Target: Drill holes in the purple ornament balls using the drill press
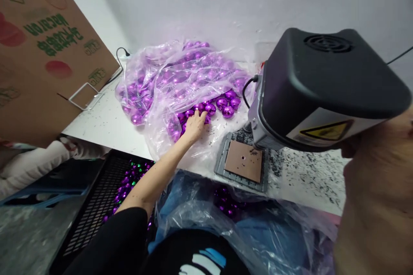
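Observation:
Shiny purple faceted balls [227,111] spill from the mouth of a clear plastic bag [161,107] on the white table. My left hand [195,125] reaches in among them, its fingers apart and touching the nearest balls; no ball is plainly gripped. To the right stands a black machine head [335,81] with a yellow warning label. Beneath it lies a grey base with a square brown plate [244,160] that has a small hole in its middle. My right hand [377,189] is large and blurred at the right edge, close beside the machine head, its fingers mostly hidden.
A cardboard box [48,60] leans in at the left. Below the table edge, a black crate [85,206] holds purple and green pieces. Clear plastic with more purple balls [227,202] covers my lap. Dark flakes litter the table [309,176]. Another person's sleeve [32,165] shows at left.

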{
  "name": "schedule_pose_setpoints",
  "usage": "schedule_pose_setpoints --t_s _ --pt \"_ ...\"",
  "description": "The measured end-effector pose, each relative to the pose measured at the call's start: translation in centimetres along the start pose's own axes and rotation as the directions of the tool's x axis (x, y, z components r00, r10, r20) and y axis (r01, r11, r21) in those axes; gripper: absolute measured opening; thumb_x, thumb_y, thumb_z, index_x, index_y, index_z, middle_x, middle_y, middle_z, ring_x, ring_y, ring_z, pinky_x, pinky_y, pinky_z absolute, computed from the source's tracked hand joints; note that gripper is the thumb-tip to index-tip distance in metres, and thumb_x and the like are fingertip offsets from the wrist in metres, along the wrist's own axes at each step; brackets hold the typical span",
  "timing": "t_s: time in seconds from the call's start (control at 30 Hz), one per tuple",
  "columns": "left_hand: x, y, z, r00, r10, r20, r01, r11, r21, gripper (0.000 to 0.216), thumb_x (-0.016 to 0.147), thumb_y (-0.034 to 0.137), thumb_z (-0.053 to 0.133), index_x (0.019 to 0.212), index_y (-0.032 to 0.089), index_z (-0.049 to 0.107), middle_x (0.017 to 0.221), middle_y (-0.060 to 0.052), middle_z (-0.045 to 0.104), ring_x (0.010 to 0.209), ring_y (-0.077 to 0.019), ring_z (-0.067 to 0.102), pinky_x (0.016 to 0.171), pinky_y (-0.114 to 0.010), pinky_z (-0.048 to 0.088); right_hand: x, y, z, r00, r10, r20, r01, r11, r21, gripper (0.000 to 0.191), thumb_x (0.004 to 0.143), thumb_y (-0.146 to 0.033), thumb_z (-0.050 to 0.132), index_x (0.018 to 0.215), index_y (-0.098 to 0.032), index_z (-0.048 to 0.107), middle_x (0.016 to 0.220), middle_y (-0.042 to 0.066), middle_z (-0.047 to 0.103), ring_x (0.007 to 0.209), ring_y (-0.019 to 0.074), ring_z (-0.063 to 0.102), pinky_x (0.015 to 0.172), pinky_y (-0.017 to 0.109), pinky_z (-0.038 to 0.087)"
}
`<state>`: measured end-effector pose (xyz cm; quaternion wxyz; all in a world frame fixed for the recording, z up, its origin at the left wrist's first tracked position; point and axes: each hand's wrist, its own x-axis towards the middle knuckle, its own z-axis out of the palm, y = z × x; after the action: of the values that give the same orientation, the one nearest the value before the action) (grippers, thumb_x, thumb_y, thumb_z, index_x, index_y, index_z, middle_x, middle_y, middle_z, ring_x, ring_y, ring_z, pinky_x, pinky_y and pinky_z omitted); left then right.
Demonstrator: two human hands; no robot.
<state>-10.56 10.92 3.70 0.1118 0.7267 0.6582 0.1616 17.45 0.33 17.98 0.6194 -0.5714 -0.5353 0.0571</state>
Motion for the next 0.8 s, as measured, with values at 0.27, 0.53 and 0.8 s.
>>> schedule_pose_setpoints --t_s 0.27,0.53,0.8 --pt "-7.3 2.3 -0.8 0.872 0.309 0.381 0.202 0.481 -0.853 0.050 0.092 0.052 0.056 0.135 0.027 0.054 0.118 -0.006 0.062 0.093 -0.0172 0.060 0.071 -0.025 0.049 1.7 0.0 1.0 1.000 -0.020 -0.010 0.021 0.993 0.116 0.050 0.086 -0.054 0.056 0.059 -0.013 0.042 0.049 -0.005 0.032 0.040 0.0017 0.035 0.035 0.017 0.023" --pt "-9.6 5.8 0.9 0.936 0.252 0.245 -0.052 0.789 -0.612 0.048 0.085 0.047 0.068 0.126 0.024 0.056 0.109 -0.003 0.067 0.093 -0.0198 0.063 0.084 -0.034 0.052 2.2 0.9 1.5 1.000 -0.014 0.011 0.013 0.993 0.115 0.050 0.088 -0.053 0.054 0.063 -0.010 0.047 0.053 -0.003 0.039 0.042 -0.0001 0.035 0.037 0.014 0.024" --pt "-9.5 7.5 3.5 0.936 0.350 0.027 -0.300 0.838 -0.455 0.049 0.082 0.039 0.076 0.123 0.022 0.057 0.118 -0.007 0.065 0.109 -0.0243 0.059 0.095 -0.039 0.048 1.9 0.8 1.4 1.000 -0.001 0.018 -0.001 0.992 0.129 0.048 0.089 -0.050 0.053 0.066 -0.008 0.051 0.056 -0.003 0.044 0.041 -0.0009 0.034 0.038 0.015 0.024"
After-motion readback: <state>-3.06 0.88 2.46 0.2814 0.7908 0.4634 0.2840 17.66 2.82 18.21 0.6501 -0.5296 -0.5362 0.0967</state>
